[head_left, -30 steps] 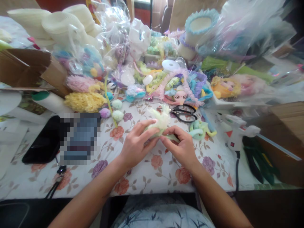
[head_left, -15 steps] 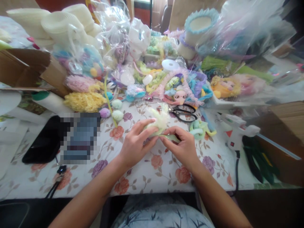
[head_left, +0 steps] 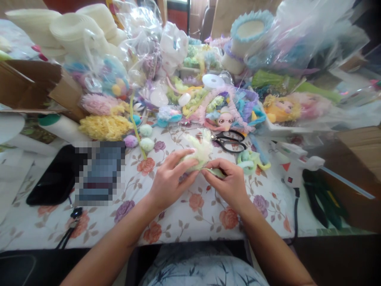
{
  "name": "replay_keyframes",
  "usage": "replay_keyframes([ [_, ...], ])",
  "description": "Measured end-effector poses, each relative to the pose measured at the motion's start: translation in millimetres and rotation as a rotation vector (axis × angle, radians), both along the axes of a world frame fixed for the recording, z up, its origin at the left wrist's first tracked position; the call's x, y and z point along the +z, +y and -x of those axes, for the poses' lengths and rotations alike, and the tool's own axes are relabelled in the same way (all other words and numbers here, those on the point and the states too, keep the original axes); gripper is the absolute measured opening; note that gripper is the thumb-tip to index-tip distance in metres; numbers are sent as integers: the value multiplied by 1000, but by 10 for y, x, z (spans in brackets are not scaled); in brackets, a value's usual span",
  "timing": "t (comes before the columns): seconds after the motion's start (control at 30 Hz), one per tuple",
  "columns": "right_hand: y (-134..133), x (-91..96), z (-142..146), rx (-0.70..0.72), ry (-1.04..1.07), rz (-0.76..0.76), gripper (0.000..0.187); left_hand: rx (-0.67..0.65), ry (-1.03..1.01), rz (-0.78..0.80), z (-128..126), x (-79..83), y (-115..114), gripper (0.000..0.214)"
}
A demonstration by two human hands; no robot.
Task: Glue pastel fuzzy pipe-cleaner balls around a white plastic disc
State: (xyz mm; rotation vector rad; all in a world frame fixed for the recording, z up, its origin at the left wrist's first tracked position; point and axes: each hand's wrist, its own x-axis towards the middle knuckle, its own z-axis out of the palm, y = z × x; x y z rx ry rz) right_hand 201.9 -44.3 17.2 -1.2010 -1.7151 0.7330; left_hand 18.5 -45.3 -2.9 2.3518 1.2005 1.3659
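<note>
Over the floral tablecloth, my left hand [head_left: 174, 176] is closed around a pale yellow-green fluffy bundle [head_left: 201, 147], its frayed tuft sticking up past the fingers. My right hand [head_left: 224, 178] pinches a light green strip [head_left: 217, 172] close against the base of that bundle. The fingertips of both hands almost meet there, and they hide where strip and bundle join. Just beyond the bundle lie black-handled scissors [head_left: 229, 141]. Right of them rest loose green and yellow fuzzy strips [head_left: 251, 161].
A glue gun [head_left: 294, 163] and dark green-handled pliers [head_left: 324, 200] lie to the right. Two phones, a black one [head_left: 52, 174] and a pixelated one [head_left: 101, 171], lie left. Pompoms [head_left: 146, 143], yellow yarn [head_left: 105, 126], a doll face [head_left: 224, 120] and plastic bags crowd the back.
The right fingertips have shifted very slightly along the green strip, and less of it shows. The left hand keeps its hold on the bundle.
</note>
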Motion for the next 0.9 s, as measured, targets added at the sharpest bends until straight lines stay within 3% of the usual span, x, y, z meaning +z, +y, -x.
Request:
replay_keyframes([
  [0.4, -3, 17, -6, -4, 29, 60, 10, -6, -21, -1, 12, -4, -9, 26],
  [0.73, 79, -17, -65, 68, 204, 391, 22, -20, -11, 5, 5, -7, -4, 26],
  [0.9, 122, -47, -86, 89, 233, 340, 23, -29, -1, 12, 8, -9, 2, 28],
])
